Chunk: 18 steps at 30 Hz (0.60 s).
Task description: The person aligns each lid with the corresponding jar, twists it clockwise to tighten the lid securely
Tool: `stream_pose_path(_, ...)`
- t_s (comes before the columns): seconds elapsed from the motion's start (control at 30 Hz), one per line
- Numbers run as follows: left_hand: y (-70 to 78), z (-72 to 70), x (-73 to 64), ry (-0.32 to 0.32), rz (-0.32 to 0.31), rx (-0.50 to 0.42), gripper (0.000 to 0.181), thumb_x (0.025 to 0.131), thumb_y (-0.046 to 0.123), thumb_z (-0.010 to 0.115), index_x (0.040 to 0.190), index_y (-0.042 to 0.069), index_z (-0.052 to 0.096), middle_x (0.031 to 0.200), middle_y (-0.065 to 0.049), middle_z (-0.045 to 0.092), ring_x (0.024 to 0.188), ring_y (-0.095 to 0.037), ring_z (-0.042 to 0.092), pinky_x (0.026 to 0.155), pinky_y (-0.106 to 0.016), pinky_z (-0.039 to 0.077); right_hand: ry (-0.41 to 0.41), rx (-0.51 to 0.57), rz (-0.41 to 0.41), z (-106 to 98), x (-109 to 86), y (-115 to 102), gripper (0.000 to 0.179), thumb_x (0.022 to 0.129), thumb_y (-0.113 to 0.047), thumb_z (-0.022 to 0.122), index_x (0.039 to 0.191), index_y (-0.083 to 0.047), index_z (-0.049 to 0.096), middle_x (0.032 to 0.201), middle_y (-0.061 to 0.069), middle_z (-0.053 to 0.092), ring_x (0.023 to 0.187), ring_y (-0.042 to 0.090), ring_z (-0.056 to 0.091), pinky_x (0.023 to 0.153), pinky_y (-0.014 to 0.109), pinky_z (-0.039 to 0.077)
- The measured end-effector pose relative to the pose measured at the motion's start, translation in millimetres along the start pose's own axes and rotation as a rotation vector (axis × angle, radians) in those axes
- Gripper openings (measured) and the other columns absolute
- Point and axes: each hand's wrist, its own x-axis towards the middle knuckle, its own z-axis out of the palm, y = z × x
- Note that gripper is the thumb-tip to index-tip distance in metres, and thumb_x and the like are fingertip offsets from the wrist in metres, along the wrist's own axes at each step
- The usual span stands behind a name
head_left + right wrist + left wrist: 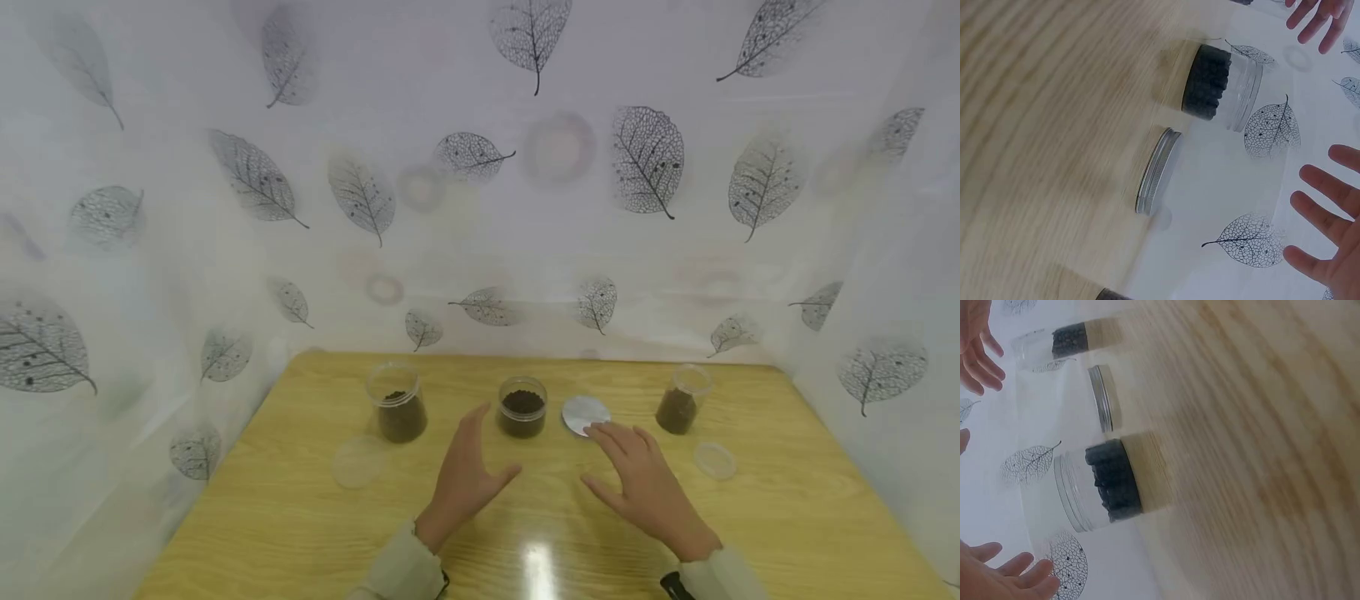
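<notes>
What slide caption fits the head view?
Empty left grip and right grip over a wooden table with three open jars, a silver lid and two translucent discs.

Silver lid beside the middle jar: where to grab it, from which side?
Pinch the ribbed rim of the silver lid at its near and far edges, probably best from above and the right. It lies flat and low on the table, so the rim should offer the surest hold; the middle jar stands close on its left.
</notes>
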Motion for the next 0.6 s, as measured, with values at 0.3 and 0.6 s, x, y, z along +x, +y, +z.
stream_pose_path(0.3, -6.3, 5.8, 14.6, -0.006, -0.035, -0.054, 0.088, 0.075, 0.03, 0.078, 0.142, 0.002, 0.031, 0.143, -0.016, 0.04, 0.131, -0.033, 0.042, 0.108, -0.046, 0.037, 0.049, 0.002, -0.064, 14.3, 16.7, 13.7, 0.062, 0.094, -0.056, 0.038, 0.119, -0.003, 0.059, 0.114, 0.012, 0.062, 0.106, 0.03, 0.056, 0.091, 0.051, 0.042)
stream_pose_path(0.6, -11.6, 17.4, 32.3, 0.001, -0.073, -0.014, 0.092, 0.071, 0.035, 0.08, 0.143, 0.004, 0.031, 0.141, -0.016, 0.043, 0.129, -0.032, 0.045, 0.106, -0.045, 0.039, 0.023, 0.007, -0.064, 23.8, 32.9, 28.5, 0.055, 0.089, -0.049, 0.054, 0.121, -0.005, 0.058, 0.115, 0.012, 0.063, 0.106, 0.029, 0.057, 0.09, 0.05, 0.044)
